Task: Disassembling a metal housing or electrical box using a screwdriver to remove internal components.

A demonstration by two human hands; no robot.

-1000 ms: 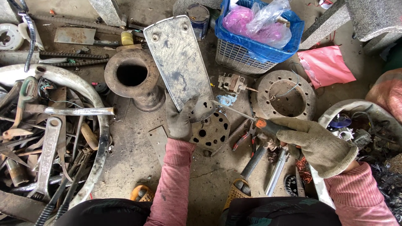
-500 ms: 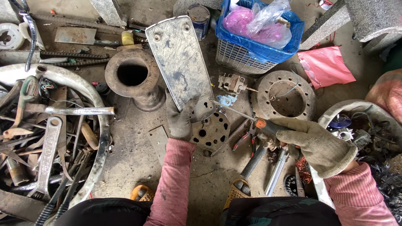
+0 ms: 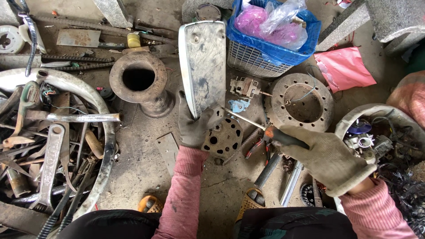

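Both our gloved hands are full: left hand (image 3: pixel 195 126) grips the grey metal plate (image 3: pixel 202 66) running up-frame at centre, right hand (image 3: pixel 330 159) aims a screwdriver (image 3: pixel 261 126) leftward at its base.

Left hand (image 3: pixel 193 126) grips a metal plate (image 3: pixel 203 66) (upright) — right hand (image 3: pixel 330 159) holds a screwdriver (image 3: pixel 265 128); tip at plate's base.

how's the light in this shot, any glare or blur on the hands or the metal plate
Head view: soft, even daylight with faint shadows; the metal plate shows a dull sheen, no harsh glare. Left hand and right hand with the screwdriver look sharp, no motion blur. Wide-lens bending curves the frame edges.
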